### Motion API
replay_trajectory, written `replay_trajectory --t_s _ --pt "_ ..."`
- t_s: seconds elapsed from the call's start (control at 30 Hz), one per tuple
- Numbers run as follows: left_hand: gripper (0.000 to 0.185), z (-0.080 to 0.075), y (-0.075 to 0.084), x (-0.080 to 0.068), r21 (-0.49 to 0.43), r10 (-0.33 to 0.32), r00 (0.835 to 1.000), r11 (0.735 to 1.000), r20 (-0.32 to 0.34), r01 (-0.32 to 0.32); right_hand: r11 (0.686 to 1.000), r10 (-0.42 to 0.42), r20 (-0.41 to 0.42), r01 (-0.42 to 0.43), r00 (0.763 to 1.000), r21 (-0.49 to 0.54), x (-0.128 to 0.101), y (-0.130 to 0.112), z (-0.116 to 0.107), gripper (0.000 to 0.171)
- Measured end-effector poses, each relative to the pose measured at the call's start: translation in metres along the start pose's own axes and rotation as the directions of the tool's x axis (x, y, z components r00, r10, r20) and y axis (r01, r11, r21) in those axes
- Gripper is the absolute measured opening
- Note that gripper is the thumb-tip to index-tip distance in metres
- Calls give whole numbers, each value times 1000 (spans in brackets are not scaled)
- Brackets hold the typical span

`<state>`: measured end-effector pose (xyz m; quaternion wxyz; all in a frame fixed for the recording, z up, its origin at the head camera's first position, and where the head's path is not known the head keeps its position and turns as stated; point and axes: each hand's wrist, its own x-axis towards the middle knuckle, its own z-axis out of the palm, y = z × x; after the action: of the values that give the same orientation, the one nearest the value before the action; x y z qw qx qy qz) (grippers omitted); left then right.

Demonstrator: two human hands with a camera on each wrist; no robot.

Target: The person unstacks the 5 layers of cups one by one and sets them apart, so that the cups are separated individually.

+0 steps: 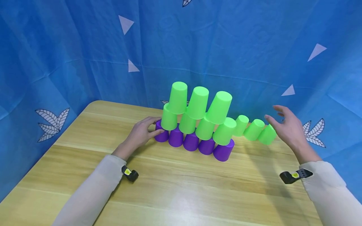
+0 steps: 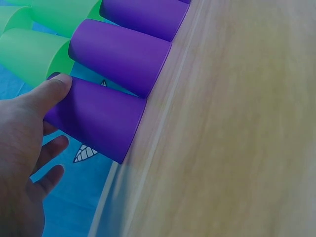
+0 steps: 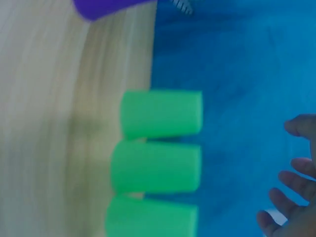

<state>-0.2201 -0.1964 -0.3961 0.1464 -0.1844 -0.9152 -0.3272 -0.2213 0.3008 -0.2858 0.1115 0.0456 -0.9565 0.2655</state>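
My left hand holds the leftmost purple cup of a stacked cup wall, thumb on its near side. In the left wrist view, that thumb lies near the base of the upside-down purple cup. Several purple cups form the bottom row. Several green cups stand on them, and three more green cups top the wall, all upside down. To the right, my right hand hangs in the air with its fingers loosely spread, holding nothing, close by three upside-down green cups.
A wooden table carries all the cups. Just behind its far edge hangs a blue curtain with leaf and triangle prints. The three separate green cups stand in a line by that edge, right of the wall.
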Motion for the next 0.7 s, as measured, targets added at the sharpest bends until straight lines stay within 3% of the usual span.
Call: replay_trajectory --t_s 0.3,0.7 --pt "58 1 -1 0 6 -7 1000 1000 8 7 990 -134 58 130 989 60 -10 -57 -10 71" --pt "58 1 0 -1 2 -15 1000 1000 14 15 955 -274 98 258 957 144 -24 -110 -12 62"
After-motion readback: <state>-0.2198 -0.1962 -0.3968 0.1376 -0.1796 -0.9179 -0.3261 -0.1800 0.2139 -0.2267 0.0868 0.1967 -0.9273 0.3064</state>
